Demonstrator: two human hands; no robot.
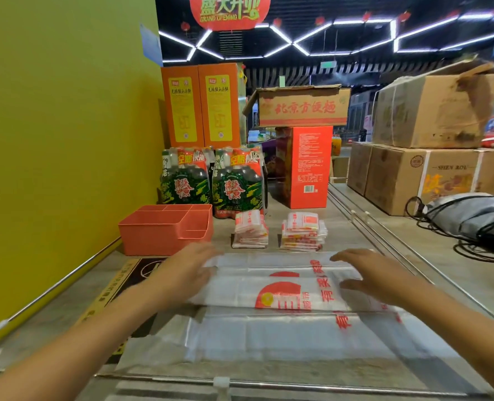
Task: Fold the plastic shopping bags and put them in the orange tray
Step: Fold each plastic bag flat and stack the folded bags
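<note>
A clear plastic shopping bag (pixel 271 287) with red print lies flat on the counter, folded lengthwise into a band. My left hand (pixel 188 267) lies with straight fingers on its left end. My right hand (pixel 367 273) is spread flat over its right end. Under it lies another flat bag (pixel 268 337), nearer to me. Two stacks of folded bags (pixel 251 230) (pixel 302 231) sit side by side just beyond. The orange tray (pixel 153 241), with several compartments, stands at the back left and looks empty.
A yellow wall borders the left. Packs of green bottles (pixel 211 183) stand behind the tray, with orange boxes (pixel 203 105) above them and a red box (pixel 306 166) to their right. Cardboard cartons (pixel 419 175) and a grey bag with black cords (pixel 471 218) lie at right.
</note>
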